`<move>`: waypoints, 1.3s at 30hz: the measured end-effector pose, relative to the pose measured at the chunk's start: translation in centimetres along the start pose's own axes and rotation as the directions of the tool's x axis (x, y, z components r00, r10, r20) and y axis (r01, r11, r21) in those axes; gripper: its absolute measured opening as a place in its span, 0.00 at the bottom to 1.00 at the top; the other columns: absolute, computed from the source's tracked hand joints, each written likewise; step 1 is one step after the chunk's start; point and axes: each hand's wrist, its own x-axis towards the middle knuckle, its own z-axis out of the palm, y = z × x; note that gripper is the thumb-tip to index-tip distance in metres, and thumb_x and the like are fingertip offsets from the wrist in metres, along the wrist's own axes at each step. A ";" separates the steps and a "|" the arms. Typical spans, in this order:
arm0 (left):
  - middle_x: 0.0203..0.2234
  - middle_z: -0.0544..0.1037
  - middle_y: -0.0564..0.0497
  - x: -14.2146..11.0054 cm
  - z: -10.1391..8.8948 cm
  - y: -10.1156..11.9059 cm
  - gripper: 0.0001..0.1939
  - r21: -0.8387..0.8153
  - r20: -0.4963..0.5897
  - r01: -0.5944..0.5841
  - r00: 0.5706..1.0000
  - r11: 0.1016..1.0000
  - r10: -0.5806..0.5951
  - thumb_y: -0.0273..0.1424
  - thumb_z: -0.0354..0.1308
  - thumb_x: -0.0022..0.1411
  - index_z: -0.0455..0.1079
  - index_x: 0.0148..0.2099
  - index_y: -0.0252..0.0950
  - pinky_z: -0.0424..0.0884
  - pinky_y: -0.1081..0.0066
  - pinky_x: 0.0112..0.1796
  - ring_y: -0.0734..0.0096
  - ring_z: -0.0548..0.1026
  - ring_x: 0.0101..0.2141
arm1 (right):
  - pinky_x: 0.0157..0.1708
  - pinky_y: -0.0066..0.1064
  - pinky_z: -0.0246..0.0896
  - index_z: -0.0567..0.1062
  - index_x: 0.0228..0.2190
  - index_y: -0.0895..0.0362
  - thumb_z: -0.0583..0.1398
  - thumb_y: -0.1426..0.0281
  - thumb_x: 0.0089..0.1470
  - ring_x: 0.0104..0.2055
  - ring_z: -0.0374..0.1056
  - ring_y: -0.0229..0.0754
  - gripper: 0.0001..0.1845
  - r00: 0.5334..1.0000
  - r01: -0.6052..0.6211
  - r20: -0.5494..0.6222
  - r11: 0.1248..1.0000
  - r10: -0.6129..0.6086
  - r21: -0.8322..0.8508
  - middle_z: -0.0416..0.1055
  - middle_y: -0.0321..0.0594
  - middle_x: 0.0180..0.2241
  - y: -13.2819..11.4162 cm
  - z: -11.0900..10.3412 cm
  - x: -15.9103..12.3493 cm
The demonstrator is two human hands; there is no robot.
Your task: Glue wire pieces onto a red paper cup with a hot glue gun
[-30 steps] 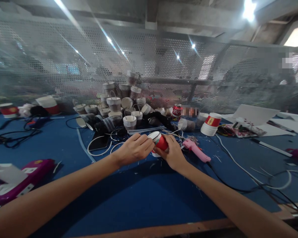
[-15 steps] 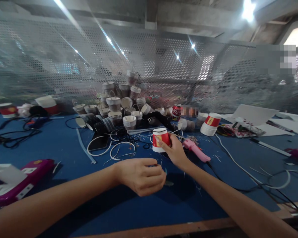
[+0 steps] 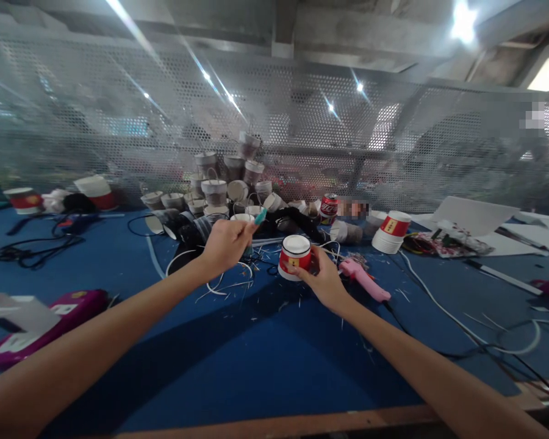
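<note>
My right hand [image 3: 326,277] grips a red and white paper cup [image 3: 294,259] from its right side. The cup is upside down, its white base up, with a black line running around the base's edge. Raised to the left of the cup, my left hand [image 3: 229,245] is closed around a small teal tool [image 3: 260,216]. Its teal ends show above and below the fingers; the rest is hidden, so its kind is unclear. A pink glue gun [image 3: 365,279] lies just right of my right hand.
Grey-wrapped cups with handles [image 3: 214,192] are piled at the back. A cola can [image 3: 329,209] and stacked paper cups [image 3: 392,231] stand to the right. White cord rings [image 3: 231,283] lie near my left hand, a purple device [image 3: 68,314] at left. Cables cross the right side.
My left hand has moved up and away from me, from in front of the cup to its left, bringing the teal tool into view. The cup has tipped slightly towards me in my right hand.
</note>
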 end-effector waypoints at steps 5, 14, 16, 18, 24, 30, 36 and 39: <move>0.29 0.80 0.49 0.7 0.7 -2.1 0.16 -0.218 0.217 0.350 0.928 0.911 -0.304 0.33 0.45 0.61 0.72 0.41 0.32 0.71 0.73 0.29 0.70 0.76 0.28 | 0.47 0.44 0.61 0.64 0.47 0.57 0.63 0.59 0.43 0.47 0.66 0.47 0.30 0.998 0.060 0.026 0.997 -0.059 -0.048 0.68 0.48 0.46 -0.1 -0.1 -0.1; 0.15 0.74 0.51 0.5 0.6 -2.4 0.12 -0.175 0.368 0.492 0.836 0.853 -0.407 0.34 0.56 0.52 0.70 0.21 0.34 0.69 0.74 0.20 0.73 0.72 0.16 | 0.49 0.42 0.58 0.65 0.47 0.56 0.63 0.58 0.44 0.49 0.63 0.47 0.29 0.972 0.233 0.070 0.937 -0.223 -0.258 0.67 0.46 0.47 -0.5 -0.4 -0.2; 0.14 0.74 0.51 0.6 0.7 -2.2 0.16 -0.166 0.414 0.501 0.817 0.850 -0.401 0.35 0.52 0.56 0.68 0.20 0.34 0.69 0.74 0.20 0.73 0.71 0.15 | 0.51 0.43 0.56 0.64 0.48 0.56 0.63 0.58 0.45 0.51 0.62 0.48 0.30 0.959 0.282 0.090 0.910 -0.267 -0.305 0.66 0.47 0.48 -0.6 -0.5 -0.1; 0.13 0.73 0.51 0.6 0.8 -2.1 0.19 -0.141 0.459 0.506 0.795 0.851 -0.397 0.36 0.48 0.58 0.66 0.19 0.34 0.68 0.73 0.19 0.73 0.70 0.14 | 0.53 0.44 0.54 0.63 0.50 0.55 0.62 0.59 0.47 0.53 0.60 0.48 0.29 0.945 0.328 0.112 0.885 -0.308 -0.331 0.65 0.47 0.50 -0.6 -0.6 -0.1; 0.41 0.77 0.43 0.6 0.9 -3.0 0.16 -0.228 0.362 0.176 0.928 0.958 -0.084 0.31 0.51 0.56 0.69 0.46 0.34 0.72 0.68 0.35 0.64 0.76 0.39 | 0.53 0.47 0.52 0.64 0.51 0.52 0.60 0.64 0.50 0.53 0.58 0.48 0.26 0.908 0.418 0.169 0.823 -0.382 -0.385 0.66 0.43 0.49 -0.6 -0.8 0.0; 0.54 0.67 0.45 0.3 1.1 -1.9 0.18 -0.364 0.342 -0.039 0.924 0.931 0.172 0.32 0.51 0.60 0.65 0.53 0.40 0.63 0.57 0.51 0.63 0.64 0.55 | 0.52 0.47 0.54 0.59 0.55 0.53 0.61 0.63 0.48 0.54 0.59 0.49 0.32 0.944 0.321 0.187 0.879 -0.270 -0.353 0.65 0.47 0.51 -0.4 -0.4 -0.1; 0.50 0.72 0.46 -0.6 1.6 0.5 0.15 -0.529 0.384 0.060 0.907 0.846 0.175 0.31 0.54 0.58 0.70 0.49 0.41 0.65 0.57 0.51 0.63 0.67 0.52 | 0.52 0.45 0.57 0.60 0.52 0.56 0.64 0.61 0.44 0.52 0.62 0.49 0.35 0.951 0.252 0.251 0.924 -0.181 -0.289 0.65 0.50 0.49 -0.6 -0.2 -0.5; 0.48 0.73 0.45 -0.9 1.7 0.8 0.15 -0.604 0.423 0.147 0.892 0.784 0.158 0.29 0.58 0.55 0.72 0.46 0.40 0.66 0.58 0.50 0.60 0.67 0.52 | 0.53 0.45 0.56 0.56 0.53 0.57 0.64 0.63 0.44 0.55 0.60 0.49 0.37 0.938 0.243 0.300 0.945 -0.172 -0.220 0.64 0.51 0.51 -0.9 -0.1 -0.8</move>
